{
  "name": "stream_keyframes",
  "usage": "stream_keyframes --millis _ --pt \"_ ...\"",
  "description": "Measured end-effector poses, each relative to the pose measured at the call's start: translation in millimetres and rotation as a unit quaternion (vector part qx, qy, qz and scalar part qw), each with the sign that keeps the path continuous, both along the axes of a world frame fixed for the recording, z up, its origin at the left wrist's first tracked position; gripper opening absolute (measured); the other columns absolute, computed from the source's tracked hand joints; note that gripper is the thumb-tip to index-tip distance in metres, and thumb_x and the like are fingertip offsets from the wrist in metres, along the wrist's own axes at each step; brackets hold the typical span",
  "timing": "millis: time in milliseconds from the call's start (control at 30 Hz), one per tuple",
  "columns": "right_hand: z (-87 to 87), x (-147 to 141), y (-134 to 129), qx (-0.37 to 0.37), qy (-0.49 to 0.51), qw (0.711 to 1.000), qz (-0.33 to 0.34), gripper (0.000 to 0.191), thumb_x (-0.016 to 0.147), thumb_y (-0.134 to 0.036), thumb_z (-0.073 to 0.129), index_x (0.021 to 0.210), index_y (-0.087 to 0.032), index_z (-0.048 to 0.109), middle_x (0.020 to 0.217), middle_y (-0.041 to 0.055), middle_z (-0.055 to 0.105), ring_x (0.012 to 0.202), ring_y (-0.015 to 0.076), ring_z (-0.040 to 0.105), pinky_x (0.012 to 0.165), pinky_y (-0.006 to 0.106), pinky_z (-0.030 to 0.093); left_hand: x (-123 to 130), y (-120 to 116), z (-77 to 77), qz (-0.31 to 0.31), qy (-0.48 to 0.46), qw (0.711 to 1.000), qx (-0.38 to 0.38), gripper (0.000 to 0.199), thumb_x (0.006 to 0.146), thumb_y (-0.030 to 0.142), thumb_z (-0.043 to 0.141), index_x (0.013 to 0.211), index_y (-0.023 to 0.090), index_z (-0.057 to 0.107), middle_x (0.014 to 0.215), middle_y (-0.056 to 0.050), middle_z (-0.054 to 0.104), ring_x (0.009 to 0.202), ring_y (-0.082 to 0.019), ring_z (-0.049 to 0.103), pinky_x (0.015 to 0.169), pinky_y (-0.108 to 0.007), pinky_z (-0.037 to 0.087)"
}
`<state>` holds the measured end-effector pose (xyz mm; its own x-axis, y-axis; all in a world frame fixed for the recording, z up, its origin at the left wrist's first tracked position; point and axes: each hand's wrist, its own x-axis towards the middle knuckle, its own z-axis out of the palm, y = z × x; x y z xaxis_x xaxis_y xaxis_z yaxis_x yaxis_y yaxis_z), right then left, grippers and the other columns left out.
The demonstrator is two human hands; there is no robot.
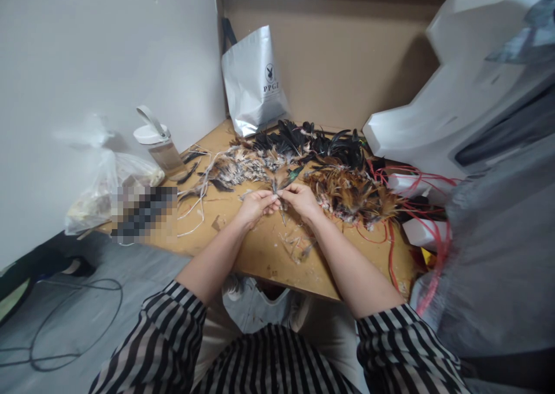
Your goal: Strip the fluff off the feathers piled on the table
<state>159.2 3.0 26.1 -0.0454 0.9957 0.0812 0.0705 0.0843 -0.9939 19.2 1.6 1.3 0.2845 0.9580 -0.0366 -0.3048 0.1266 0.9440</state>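
Observation:
Above the middle of the wooden table (243,255), my left hand (259,207) and my right hand (300,202) meet, fingertips pinched close together. Between them is a small bunch of feathers (280,180), brown with a dark greenish tip, fanning upward from the fingers. Its stem end points down below the hands. Just beyond lies a heap of speckled grey-brown feathers (243,165). To the right of my right hand sits a pile of brown feathers (351,191). Black feathers (321,142) lie farther back.
A silver bag (251,81) stands at the back by the cardboard wall (329,52). Left are a lidded bottle (162,148) and a filled plastic bag (121,180). Red strings (392,255) trail over the right side; white strings (202,200) lie left. Feather scraps (299,246) litter the table's front.

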Motion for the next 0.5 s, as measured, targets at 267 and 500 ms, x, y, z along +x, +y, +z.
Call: stream_keyframes --millis 267,500 --pt "-8.3 38.3 15.8 0.061 -0.203 0.975 -0.062 0.027 0.063 -0.037 0.057 0.069 -0.012 0.065 0.062 0.0023 0.061 0.054 0.0102 0.049 0.052 0.021 0.037 -5.5 6.9 -2.0 0.067 -0.080 0.994 -0.020 0.022 0.062 0.026 0.070 0.073 0.010 0.060 0.066 -0.002 0.063 0.051 -0.004 0.055 0.044 -0.012 0.038" --pt "-4.7 45.3 10.7 0.030 -0.448 0.893 -0.026 0.021 0.066 -0.032 0.054 0.064 -0.015 0.066 0.057 0.0001 0.059 0.054 0.0108 0.050 0.051 0.021 0.032 -5.3 7.0 -2.0 0.069 -0.087 0.993 -0.025 0.023 0.061 0.026 0.071 0.073 0.010 0.059 0.066 -0.002 0.063 0.051 -0.004 0.054 0.044 -0.013 0.037"
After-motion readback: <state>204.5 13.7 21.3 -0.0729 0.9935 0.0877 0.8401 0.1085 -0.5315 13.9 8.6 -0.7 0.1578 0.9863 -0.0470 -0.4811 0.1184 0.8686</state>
